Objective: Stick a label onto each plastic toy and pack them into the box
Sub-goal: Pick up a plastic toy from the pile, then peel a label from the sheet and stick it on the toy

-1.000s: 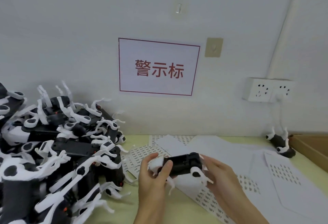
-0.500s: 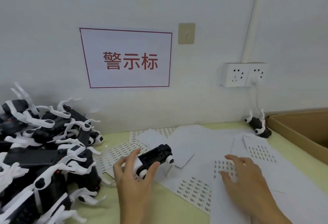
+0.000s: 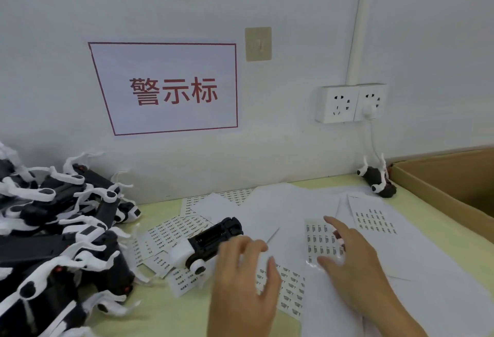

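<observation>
1. At the far left a heap of black-and-white plastic toys crowds the tabletop, hemmed in by the wall behind.
2. Just right of the heap, one toy lies on scattered label sheets. The left hand hovers at its right end with fingers spread and relaxed; I cannot tell whether the fingertips touch it, and nothing is pinched.
3. The right hand reaches over a small label sheet, fingers straight and slightly parted, index fingertip near the printed rows.
4. My reading: this is the label-picking step. The next move calls for peeling one label by its edge, then carrying it left to the toy's flat black body.
5. A single toy rests by the wall under the sockets, just beside the cardboard box.
6. The box's near wall stands at the right; the paper-covered stretch between hands and box gives open room for carrying the toy across.
</observation>
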Demonstrator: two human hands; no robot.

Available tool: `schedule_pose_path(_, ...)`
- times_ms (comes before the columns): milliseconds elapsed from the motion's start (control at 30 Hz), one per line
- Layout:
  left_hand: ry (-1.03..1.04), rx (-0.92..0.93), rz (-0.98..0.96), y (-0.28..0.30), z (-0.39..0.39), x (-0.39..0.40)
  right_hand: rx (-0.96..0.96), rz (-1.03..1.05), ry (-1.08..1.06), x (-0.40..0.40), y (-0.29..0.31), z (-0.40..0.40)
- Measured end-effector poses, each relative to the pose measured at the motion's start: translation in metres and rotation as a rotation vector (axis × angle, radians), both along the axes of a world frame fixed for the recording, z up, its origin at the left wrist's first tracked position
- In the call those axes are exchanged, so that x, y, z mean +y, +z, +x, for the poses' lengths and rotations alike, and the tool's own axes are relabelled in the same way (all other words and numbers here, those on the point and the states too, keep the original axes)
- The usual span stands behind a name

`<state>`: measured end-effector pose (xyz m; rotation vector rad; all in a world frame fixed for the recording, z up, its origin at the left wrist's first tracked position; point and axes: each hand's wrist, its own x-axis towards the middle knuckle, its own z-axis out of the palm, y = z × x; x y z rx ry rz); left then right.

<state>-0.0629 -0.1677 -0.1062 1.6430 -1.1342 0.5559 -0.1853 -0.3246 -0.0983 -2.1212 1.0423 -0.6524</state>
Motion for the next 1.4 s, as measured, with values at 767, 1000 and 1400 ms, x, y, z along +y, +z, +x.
schedule_pose_path(767, -0.355, 1.043, -0.024, 0.001, -0.002, -0.049, -0.482, 0.774, 0.198, 0.009, -0.007, 0.02)
schedule_pose_path(1000, -0.371, 1.018, -0.002, -0.001, 0.002, -0.049, -0.504, 0.671, 0.052, 0.013, -0.011, 0.027)
schedule_pose_path(1400, -0.349, 0.966, -0.005, -0.003, 0.006, -0.052, -0.529, 0.669, 0.094, 0.016, -0.007, 0.029)
